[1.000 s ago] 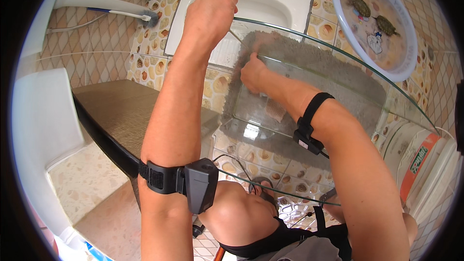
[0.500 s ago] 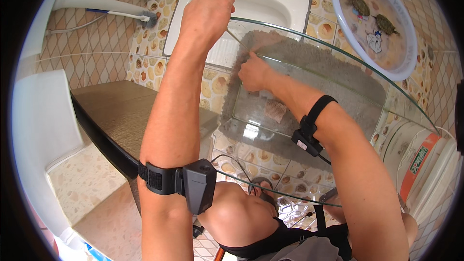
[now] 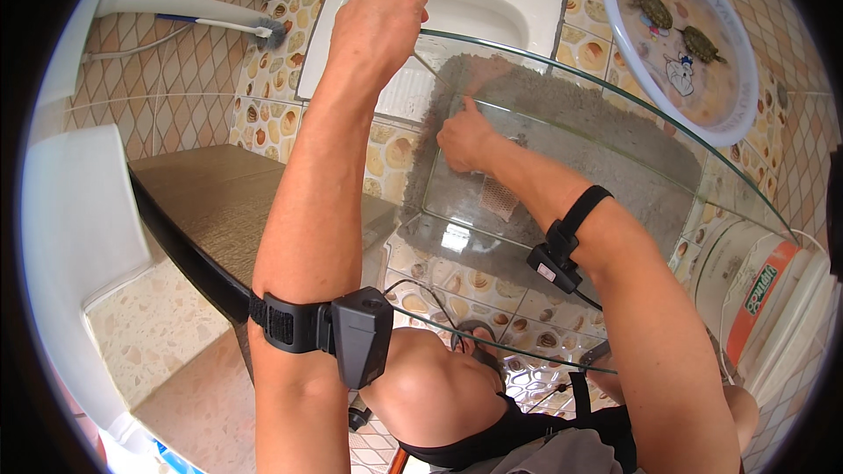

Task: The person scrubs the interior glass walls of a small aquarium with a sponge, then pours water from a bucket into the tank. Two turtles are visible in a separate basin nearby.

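Observation:
A large clear glass tank (image 3: pixel 615 96) stands in front of me on a grey shaggy mat (image 3: pixel 676 149). My left hand (image 3: pixel 379 31) is closed over its far left corner, at the top edge of the glass. Down inside the tank, my right hand (image 3: pixel 465 139) is at the same corner, near the bottom seam. Its index finger points toward the corner seam while the other fingers are curled; whether they hold anything is hidden. A small pinkish mesh piece (image 3: pixel 499 199) shows beside the right wrist, partly behind the forearm.
Beyond the tank is a white squat toilet (image 3: pixel 544 0). At the far right, a round white basin (image 3: pixel 612 39) holds two turtles. A bucket (image 3: pixel 762 290) with an orange band stands right. A toilet brush (image 3: pixel 263 32) and a brown slab (image 3: pixel 228 189) are on the left.
My right hand has shifted slightly to the right and nearer to me inside the tank, uncovering more of the mesh piece. The left hand has stayed on the tank's corner.

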Demonstrator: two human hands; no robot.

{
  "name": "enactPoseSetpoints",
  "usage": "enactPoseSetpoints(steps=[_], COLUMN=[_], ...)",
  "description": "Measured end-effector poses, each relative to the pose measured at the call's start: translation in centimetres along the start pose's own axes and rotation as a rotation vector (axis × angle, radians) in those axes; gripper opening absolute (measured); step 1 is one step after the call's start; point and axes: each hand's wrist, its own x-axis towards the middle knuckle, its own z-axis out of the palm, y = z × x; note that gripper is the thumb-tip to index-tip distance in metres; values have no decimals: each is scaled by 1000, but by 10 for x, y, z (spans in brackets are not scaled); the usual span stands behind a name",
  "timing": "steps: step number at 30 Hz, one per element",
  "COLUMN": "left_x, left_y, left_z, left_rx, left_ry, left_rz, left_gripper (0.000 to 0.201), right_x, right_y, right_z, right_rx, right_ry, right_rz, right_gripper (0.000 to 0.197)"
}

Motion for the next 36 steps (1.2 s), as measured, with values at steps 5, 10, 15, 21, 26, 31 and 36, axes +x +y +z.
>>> enactPoseSetpoints(steps=[5,10,15,21,26,31,36], left_x=[-1,0,0,-1,-4,-3,-1], left_y=[0,0,-1,0,2,2,1], left_z=[0,0,0,1,6,-1,-1], left_rx=[7,12,20,-6,-53,-6,14], left_ry=[-2,3,2,-10,94,-13,-14], left_rz=[4,-2,11,-11,30,-10,15], left_gripper=[51,50,50,51,48,53,54], right_x=[-4,-15,-25,-14,-6,-5,-7], right_y=[8,21,21,16,15,20,19], right_z=[8,17,24,18,9,4,8], right_rx=[77,12,-5,108,185,290,199], right_ry=[133,176,200,316,180,200,215], right_rz=[9,-66,-106,-76,-43,-25,-42], right_gripper=[26,27,27,32,37,38,38])
